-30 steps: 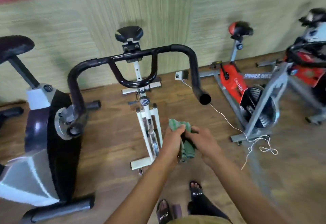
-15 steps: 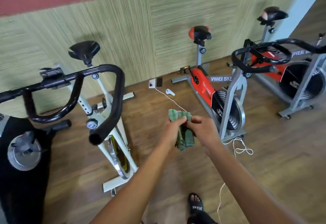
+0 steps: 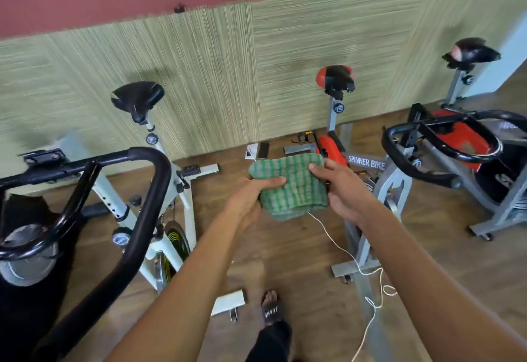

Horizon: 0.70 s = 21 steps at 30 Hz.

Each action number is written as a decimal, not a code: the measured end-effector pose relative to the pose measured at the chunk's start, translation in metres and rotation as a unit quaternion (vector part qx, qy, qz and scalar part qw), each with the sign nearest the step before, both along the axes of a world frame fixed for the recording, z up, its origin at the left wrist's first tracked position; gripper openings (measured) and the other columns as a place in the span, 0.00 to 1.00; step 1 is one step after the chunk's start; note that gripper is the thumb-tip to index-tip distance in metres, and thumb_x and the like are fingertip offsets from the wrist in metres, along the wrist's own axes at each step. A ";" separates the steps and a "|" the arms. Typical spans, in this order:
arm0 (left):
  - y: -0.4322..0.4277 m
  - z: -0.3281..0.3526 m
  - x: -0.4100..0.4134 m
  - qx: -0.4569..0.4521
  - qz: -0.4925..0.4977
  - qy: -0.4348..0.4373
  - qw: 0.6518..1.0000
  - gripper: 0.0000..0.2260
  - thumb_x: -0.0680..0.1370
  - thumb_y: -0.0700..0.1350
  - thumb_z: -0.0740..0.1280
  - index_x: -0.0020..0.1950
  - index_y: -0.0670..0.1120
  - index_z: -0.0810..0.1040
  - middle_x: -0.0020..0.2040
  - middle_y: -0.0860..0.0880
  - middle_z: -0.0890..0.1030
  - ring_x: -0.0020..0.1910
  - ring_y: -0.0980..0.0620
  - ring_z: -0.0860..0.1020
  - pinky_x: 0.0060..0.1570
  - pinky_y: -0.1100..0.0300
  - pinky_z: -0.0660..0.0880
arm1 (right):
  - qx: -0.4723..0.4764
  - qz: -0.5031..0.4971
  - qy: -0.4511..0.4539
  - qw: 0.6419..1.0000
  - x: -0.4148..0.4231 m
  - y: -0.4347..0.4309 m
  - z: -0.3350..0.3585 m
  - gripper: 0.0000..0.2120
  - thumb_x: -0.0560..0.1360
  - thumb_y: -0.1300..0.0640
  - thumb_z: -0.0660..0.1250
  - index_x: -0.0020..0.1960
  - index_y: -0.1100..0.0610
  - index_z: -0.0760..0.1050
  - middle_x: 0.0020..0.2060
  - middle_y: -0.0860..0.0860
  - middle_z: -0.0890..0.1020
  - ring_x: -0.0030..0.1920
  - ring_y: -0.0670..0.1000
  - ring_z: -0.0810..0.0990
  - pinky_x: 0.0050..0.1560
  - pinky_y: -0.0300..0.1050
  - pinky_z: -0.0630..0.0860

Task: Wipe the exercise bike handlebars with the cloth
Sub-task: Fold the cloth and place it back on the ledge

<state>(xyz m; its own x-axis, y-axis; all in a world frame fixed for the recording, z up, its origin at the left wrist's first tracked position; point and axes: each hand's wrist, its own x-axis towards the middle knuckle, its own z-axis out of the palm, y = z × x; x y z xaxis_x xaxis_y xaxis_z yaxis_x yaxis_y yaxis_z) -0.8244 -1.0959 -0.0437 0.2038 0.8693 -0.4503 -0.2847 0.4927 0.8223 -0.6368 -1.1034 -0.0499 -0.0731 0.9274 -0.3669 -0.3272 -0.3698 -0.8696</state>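
A green checked cloth (image 3: 291, 188) is spread flat between both hands at the middle of the view. My left hand (image 3: 251, 196) grips its left edge with the thumb on top. My right hand (image 3: 342, 190) grips its right edge. The black handlebars (image 3: 148, 205) of the white exercise bike (image 3: 182, 199) curve down at the left, apart from the cloth. The black handlebars (image 3: 422, 159) of the grey and red spinner bike (image 3: 370, 165) stand to the right of my right hand.
A white cord (image 3: 342, 250) runs across the wooden floor (image 3: 285, 247) under the cloth. A third bike with a red body (image 3: 462, 133) stands at the far right. A black machine (image 3: 20, 247) fills the left edge. My sandalled foot (image 3: 271, 307) is below.
The view has swung right, so the white bike's handlebars now sit at the left. Both hands have risen and opened the bunched cloth out flat between them.
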 end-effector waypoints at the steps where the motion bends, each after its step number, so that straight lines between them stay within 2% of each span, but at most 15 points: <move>1: 0.014 0.000 0.000 -0.002 -0.006 -0.003 1.000 0.11 0.73 0.29 0.70 0.53 0.37 0.81 0.49 0.43 0.86 0.45 0.48 0.86 0.46 0.53 0.83 | -0.005 0.014 0.013 1.000 0.000 0.013 0.001 0.10 0.81 0.62 0.63 0.61 0.61 0.76 0.53 0.57 0.85 0.53 0.54 0.85 0.48 0.48 0.83; 4: 0.064 -0.002 -0.002 -0.002 -0.021 0.004 1.000 0.08 0.75 0.33 0.71 0.54 0.38 0.81 0.50 0.42 0.86 0.47 0.47 0.85 0.49 0.51 0.83 | -0.015 0.052 0.048 0.997 0.001 0.057 -0.002 0.15 0.81 0.59 0.64 0.66 0.61 0.73 0.60 0.60 0.82 0.61 0.58 0.82 0.57 0.54 0.81; 6: 0.100 -0.002 -0.003 -0.001 -0.035 0.023 0.999 0.13 0.75 0.39 0.73 0.58 0.39 0.81 0.55 0.40 0.85 0.53 0.44 0.84 0.58 0.45 0.79 | -0.009 0.072 0.050 0.996 0.002 0.092 -0.003 0.18 0.78 0.62 0.68 0.67 0.62 0.72 0.61 0.62 0.81 0.61 0.61 0.81 0.61 0.59 0.78; 9: 0.149 0.002 -0.007 -0.023 -0.045 0.010 0.999 0.18 0.75 0.44 0.73 0.63 0.39 0.78 0.58 0.41 0.84 0.58 0.43 0.82 0.64 0.44 0.75 | 0.004 0.082 0.021 0.996 -0.001 0.145 -0.001 0.23 0.74 0.67 0.71 0.68 0.65 0.70 0.61 0.64 0.80 0.61 0.64 0.80 0.61 0.64 0.77; 12: 0.196 0.011 -0.015 -0.031 -0.048 -0.024 0.998 0.22 0.72 0.41 0.73 0.65 0.39 0.77 0.60 0.40 0.83 0.60 0.43 0.81 0.64 0.45 0.75 | 0.002 0.043 0.049 0.998 -0.007 0.200 0.005 0.22 0.71 0.67 0.71 0.64 0.64 0.73 0.57 0.63 0.82 0.54 0.61 0.84 0.50 0.54 0.83; 14: 0.209 0.020 -0.018 -0.025 -0.060 -0.071 0.995 0.19 0.74 0.36 0.70 0.65 0.37 0.77 0.60 0.38 0.82 0.58 0.42 0.82 0.60 0.47 0.78 | -0.005 0.026 0.076 0.997 -0.014 0.218 0.009 0.24 0.70 0.67 0.72 0.65 0.65 0.73 0.56 0.62 0.83 0.52 0.59 0.85 0.46 0.50 0.83; 15: 0.222 0.021 -0.020 -0.022 -0.059 -0.086 0.994 0.17 0.75 0.35 0.68 0.64 0.36 0.77 0.58 0.38 0.82 0.55 0.43 0.83 0.56 0.49 0.80 | -0.004 0.018 0.059 0.998 -0.019 0.232 0.009 0.25 0.71 0.67 0.72 0.67 0.65 0.72 0.55 0.61 0.84 0.51 0.57 0.85 0.45 0.48 0.83; 18: 0.265 0.022 -0.023 -0.024 0.001 -0.048 0.999 0.16 0.74 0.32 0.69 0.62 0.34 0.77 0.52 0.37 0.83 0.45 0.43 0.84 0.47 0.51 0.82 | 0.036 -0.028 -0.135 0.990 -0.039 0.272 0.009 0.25 0.74 0.63 0.73 0.68 0.60 0.69 0.51 0.52 0.80 0.46 0.44 0.81 0.41 0.34 0.76; 19: 0.275 0.022 -0.024 -0.023 0.021 -0.008 0.999 0.16 0.74 0.31 0.70 0.62 0.34 0.77 0.49 0.37 0.83 0.43 0.43 0.83 0.46 0.50 0.81 | 0.064 -0.045 -0.172 0.982 -0.043 0.279 0.008 0.24 0.75 0.61 0.73 0.68 0.59 0.70 0.52 0.52 0.79 0.46 0.43 0.79 0.43 0.32 0.76; 21: 0.303 0.020 -0.026 -0.024 0.040 0.067 0.997 0.16 0.73 0.32 0.72 0.59 0.34 0.78 0.46 0.38 0.82 0.41 0.43 0.82 0.46 0.48 0.81 | 0.104 -0.020 -0.179 0.978 -0.055 0.303 0.004 0.17 0.76 0.60 0.72 0.63 0.58 0.75 0.52 0.52 0.80 0.49 0.45 0.80 0.49 0.34 0.78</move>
